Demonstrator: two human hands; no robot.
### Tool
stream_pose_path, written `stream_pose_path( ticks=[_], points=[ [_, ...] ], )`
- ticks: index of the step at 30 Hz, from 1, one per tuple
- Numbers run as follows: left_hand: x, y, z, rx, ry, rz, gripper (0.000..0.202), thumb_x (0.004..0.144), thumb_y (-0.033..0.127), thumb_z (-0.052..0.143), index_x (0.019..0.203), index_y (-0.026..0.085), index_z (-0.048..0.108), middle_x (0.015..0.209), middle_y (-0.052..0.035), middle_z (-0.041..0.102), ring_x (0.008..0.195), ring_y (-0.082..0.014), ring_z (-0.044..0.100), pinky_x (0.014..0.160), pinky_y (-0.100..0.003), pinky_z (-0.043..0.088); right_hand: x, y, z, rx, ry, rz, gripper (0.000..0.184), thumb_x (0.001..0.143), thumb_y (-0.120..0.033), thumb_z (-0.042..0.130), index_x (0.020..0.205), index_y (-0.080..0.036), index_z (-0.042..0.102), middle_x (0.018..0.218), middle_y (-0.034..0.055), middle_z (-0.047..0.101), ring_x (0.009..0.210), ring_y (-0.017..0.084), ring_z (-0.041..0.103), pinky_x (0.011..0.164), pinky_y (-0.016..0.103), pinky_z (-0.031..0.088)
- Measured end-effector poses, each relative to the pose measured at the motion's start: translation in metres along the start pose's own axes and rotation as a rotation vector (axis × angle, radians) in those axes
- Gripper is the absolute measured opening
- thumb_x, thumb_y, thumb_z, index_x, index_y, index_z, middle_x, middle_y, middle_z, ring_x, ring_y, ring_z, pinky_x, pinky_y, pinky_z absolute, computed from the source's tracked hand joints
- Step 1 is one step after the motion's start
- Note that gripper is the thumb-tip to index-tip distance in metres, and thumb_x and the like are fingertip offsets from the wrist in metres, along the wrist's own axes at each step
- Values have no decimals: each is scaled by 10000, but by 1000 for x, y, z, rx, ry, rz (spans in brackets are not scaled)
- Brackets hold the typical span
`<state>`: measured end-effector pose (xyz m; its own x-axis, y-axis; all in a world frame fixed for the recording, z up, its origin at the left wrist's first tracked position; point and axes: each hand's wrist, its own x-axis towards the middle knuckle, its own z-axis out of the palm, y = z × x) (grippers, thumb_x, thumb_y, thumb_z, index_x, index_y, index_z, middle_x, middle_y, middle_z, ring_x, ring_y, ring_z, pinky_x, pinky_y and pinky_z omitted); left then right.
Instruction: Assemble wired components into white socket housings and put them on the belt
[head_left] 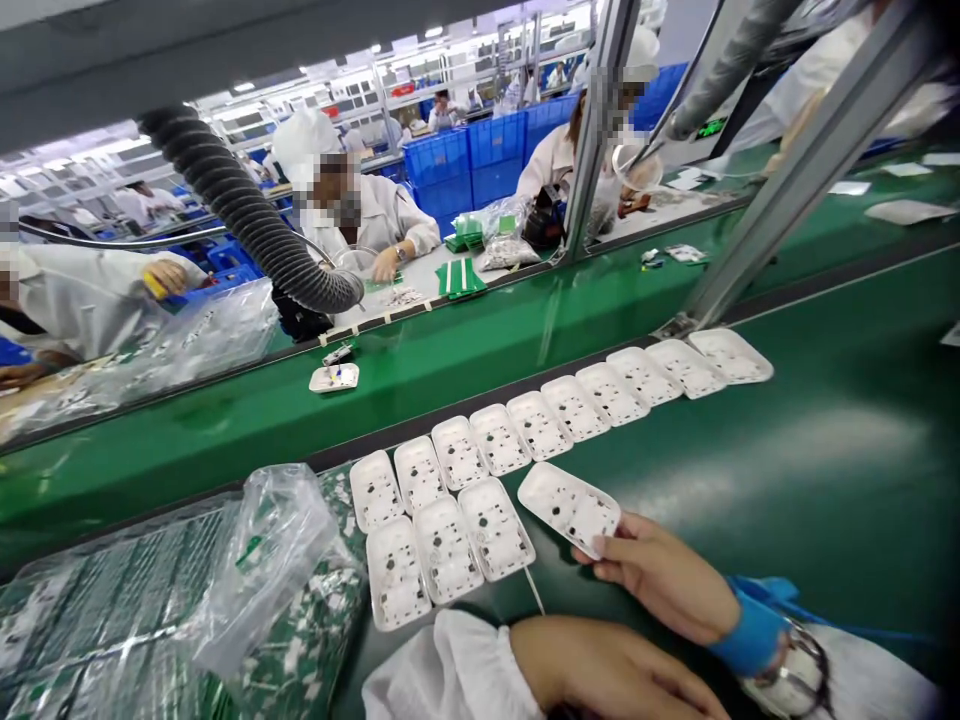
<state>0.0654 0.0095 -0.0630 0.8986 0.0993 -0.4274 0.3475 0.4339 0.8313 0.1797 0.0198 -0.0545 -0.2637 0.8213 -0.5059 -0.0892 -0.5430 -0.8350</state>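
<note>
My right hand (664,580), with a blue strap on its wrist, pinches the near edge of a white plastic shell (568,505) lying tilted on the green bench. That shell sits just right of three similar shells (446,552) set side by side. Behind them a long row of several white shells (570,408) runs along the bench edge. My left hand (607,668), in a white sleeve, rests low at the frame's bottom with its fingers pointing right under my right wrist. What its fingers hold is hidden by the frame edge.
A clear plastic bag over green circuit boards (187,600) lies at the left. Beyond is a green conveyor belt (450,360) carrying one small white shell (334,377). A black ribbed hose (240,210) and slanted metal posts (795,170) hang overhead. People in white coats work across the belt.
</note>
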Motion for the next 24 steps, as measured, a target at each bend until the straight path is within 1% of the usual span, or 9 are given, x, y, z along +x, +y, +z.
stream_pose_path(
  ticks=[2, 3, 5, 8, 10, 13, 16, 21, 24],
  points=[
    [0, -4, 0, 45, -12, 45, 75, 707, 124, 528, 678, 153, 591, 713, 21, 542, 817, -152, 589, 930, -336, 410, 9, 4, 10, -160, 40, 15, 263, 737, -366, 515, 887, -154, 548, 885, 94, 655, 819, 156, 640, 682, 236, 518],
    [-1, -6, 0, 66, -6, 35, 65, 705, 134, 532, 681, 155, 589, 714, 23, 546, 755, -135, 574, 905, -334, 425, 14, 3, 12, -241, 46, 27, 274, 757, -386, 469, 880, -151, 537, 869, 103, 653, 808, 160, 643, 664, 242, 515],
    [-3, -9, -2, 96, 10, 2, 51, 705, 158, 542, 706, 161, 593, 719, 29, 554, 663, -106, 533, 820, -308, 453, 19, 0, 11, -379, 36, 54, 307, 778, -434, 429, 816, -148, 532, 789, 104, 647, 700, 168, 644, 544, 238, 483],
    [-6, -10, -5, 77, 4, -29, 48, 706, 164, 541, 706, 167, 590, 683, 36, 547, 589, -81, 494, 631, -220, 433, 20, -10, 0, -605, 6, 60, 355, 745, -495, 500, 648, -154, 524, 608, 61, 603, 474, 144, 561, 416, 229, 370],
    [-7, -10, -6, 43, -11, -26, 62, 692, 132, 533, 675, 164, 584, 653, 42, 540, 563, -66, 481, 560, -177, 391, 18, -18, -7, -770, 26, 17, 367, 744, -497, 524, 588, -165, 505, 542, 36, 569, 436, 128, 505, 430, 240, 341],
    [-5, -11, -7, 11, -23, -22, 62, 677, 137, 534, 660, 166, 587, 625, 48, 536, 526, -64, 471, 516, -169, 377, 21, -25, -10, -964, 102, -94, 294, 786, -431, 494, 636, -179, 517, 591, 36, 583, 537, 154, 512, 514, 265, 335],
    [-3, -12, -8, -8, -19, -55, 62, 674, 153, 527, 656, 167, 584, 580, 51, 517, 480, -70, 459, 490, -183, 383, 29, -25, -7, -1071, 123, -161, 219, 802, -368, 463, 700, -184, 527, 641, 34, 597, 613, 178, 524, 565, 280, 320],
    [-8, -4, -10, -16, 6, -115, 68, 679, 130, 514, 640, 165, 558, 523, 56, 461, 477, -72, 457, 509, -181, 395, 39, -24, -3, -1115, 76, -199, 266, 819, -382, 413, 667, -185, 506, 605, 24, 583, 599, 176, 525, 565, 277, 320],
    [-9, -6, -13, -17, 21, -152, 46, 681, 159, 532, 692, 159, 577, 612, 41, 505, 503, -63, 452, 503, -168, 388, 42, -23, -6, -1098, 56, -214, 292, 831, -395, 389, 685, -186, 531, 602, 17, 587, 596, 169, 530, 559, 266, 336]
  ],
)
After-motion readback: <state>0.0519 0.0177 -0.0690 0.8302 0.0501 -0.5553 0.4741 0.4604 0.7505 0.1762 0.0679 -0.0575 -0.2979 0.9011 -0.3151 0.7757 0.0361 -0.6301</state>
